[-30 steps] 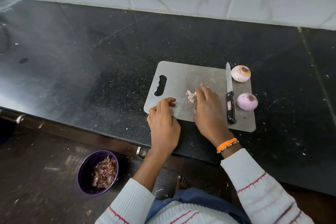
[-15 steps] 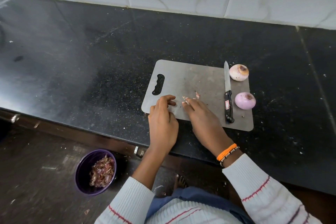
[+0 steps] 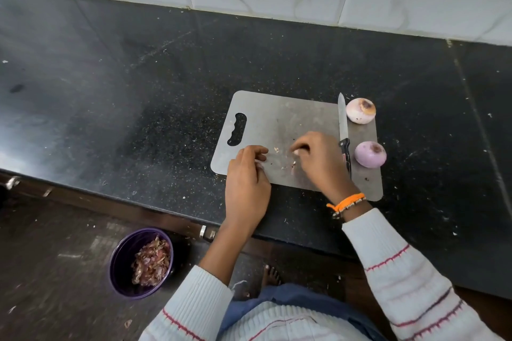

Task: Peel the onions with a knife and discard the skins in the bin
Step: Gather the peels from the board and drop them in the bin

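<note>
Two peeled onions, one pale (image 3: 361, 110) and one purple (image 3: 370, 154), sit at the right end of the grey cutting board (image 3: 279, 116). The black-handled knife (image 3: 343, 133) lies on the board just left of them, with nothing holding it. My right hand (image 3: 321, 163) is over the board's middle, fingertips curled and pinching a pale skin scrap. A few loose scraps (image 3: 276, 149) lie between my hands. My left hand (image 3: 246, 180) is at the board's front edge with its fingers curled in; its palm is hidden.
A purple bin (image 3: 122, 266) holding onion skins stands on the floor below the counter edge, down and left of my hands. The black counter (image 3: 124, 86) is speckled with crumbs. A tiled wall runs along the back. A bare foot (image 3: 270, 275) shows below.
My right hand swept the small pile of scraps toward my left hand, then curled its fingers on the board. Most of the pile is gone from the board. The onions and the knife have not moved.
</note>
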Motion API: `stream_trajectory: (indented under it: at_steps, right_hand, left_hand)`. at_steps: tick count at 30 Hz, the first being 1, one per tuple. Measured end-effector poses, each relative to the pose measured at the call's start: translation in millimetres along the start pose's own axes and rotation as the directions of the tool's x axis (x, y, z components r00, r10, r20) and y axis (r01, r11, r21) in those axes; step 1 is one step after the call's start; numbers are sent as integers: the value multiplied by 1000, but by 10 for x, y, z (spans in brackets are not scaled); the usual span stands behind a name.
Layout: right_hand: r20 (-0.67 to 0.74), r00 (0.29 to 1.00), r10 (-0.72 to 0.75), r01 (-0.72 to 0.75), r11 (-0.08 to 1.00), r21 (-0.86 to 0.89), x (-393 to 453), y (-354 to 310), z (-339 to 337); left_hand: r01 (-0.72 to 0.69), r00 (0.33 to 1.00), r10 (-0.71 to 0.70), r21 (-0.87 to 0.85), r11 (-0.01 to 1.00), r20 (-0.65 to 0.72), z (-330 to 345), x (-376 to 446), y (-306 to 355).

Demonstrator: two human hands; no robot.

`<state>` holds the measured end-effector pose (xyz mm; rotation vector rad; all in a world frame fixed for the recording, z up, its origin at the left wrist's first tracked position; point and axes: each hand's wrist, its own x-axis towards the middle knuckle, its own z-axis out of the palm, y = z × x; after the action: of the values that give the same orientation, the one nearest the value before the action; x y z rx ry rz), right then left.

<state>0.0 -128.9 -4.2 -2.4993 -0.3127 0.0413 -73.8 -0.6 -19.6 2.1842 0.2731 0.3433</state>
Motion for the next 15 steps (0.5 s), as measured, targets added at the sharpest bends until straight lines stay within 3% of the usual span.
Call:
stream_trajectory:
  at_steps: [3, 10, 15]
  right_hand:
    - [-75, 997, 8, -13, 998, -68, 150, 63, -75]
    - [96, 983, -160, 179, 954, -241, 53, 59, 97]
    - [170, 955, -244, 278, 935, -218, -158, 53, 64]
  left_hand:
    - [-28, 1000, 30, 154, 988, -7, 20, 60, -42]
    - [-167, 986, 166, 359, 919, 33, 189, 244, -217]
    - [-203, 979, 190, 398, 895, 72, 176, 251, -192]
